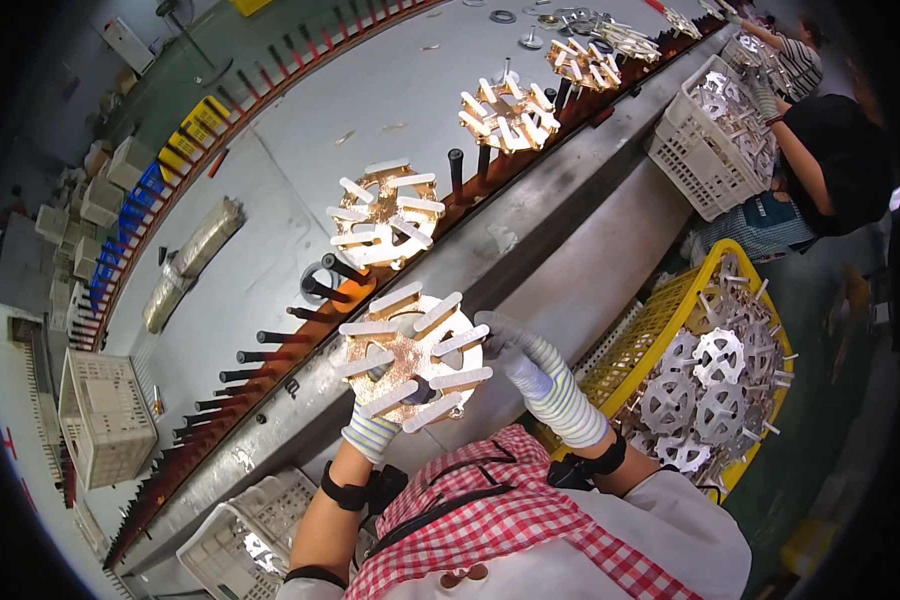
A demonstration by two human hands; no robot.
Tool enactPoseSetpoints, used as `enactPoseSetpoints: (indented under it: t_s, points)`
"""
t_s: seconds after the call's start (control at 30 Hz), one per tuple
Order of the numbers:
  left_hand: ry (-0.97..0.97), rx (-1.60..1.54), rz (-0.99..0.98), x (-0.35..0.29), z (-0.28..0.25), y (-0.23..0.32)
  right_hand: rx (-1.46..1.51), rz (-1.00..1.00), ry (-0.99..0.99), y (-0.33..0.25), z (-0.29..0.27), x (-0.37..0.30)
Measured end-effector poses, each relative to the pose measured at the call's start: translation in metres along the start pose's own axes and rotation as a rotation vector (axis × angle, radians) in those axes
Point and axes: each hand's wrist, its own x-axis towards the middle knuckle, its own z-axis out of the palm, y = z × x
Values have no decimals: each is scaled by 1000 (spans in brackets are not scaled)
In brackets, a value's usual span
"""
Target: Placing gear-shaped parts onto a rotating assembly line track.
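Checked apron [522, 488] | left hand [373, 430] behind disc [402, 350], right hand [520, 362] beside; cannot tell grips | yellow basket [638, 352]: toothed plates [719, 357]

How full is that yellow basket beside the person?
The yellow basket looks full: overlapping toothed metal discs are piled up to about its rim, hiding its bottom.

Red-checked apron [500, 535], striped gloves [560, 395], black wrist straps [607, 458]
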Motion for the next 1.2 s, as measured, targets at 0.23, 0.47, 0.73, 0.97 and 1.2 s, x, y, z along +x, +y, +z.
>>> enactPoseSetpoints:
  t_s: [0.23,0.47,0.73,0.97,1.2]
  points:
    - [350,1430,-13,-27,-41,10,-22,44,80,5,15,-17]
    - [248,915,-57,-29,-85,67,83,-96,94,63,18,-25]
    - [263,1664,-61,24,-62,45,-695,24,880,68,-113,-100]
    - [-350,3447,921,71,-45,20,-1589,188,1594,50,-307,-166]
    - [-64,3591,1354,111,-25,5,-1562,710,1321,80,-365,-167]
